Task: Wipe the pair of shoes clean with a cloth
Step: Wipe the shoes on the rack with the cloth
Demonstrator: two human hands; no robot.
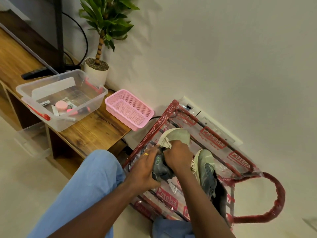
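Head view: shoe [177, 134] toe-away toward wall [223, 66], left grip [145, 167] around its heel, right grip [178, 155] apparently around cloth [166, 143].

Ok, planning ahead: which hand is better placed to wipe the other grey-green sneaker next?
Likely the right hand: it holds the cream cloth beside the other grey-green sneaker, while the left hand grips the first sneaker.

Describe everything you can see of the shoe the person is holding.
The held shoe has a pale green toe, cream fabric bunched behind it, and a dark grey rear with a green logo. It is above a plastic-wrapped red rack, toe toward the wall. The left hand grips its rear; the right hand covers its middle.
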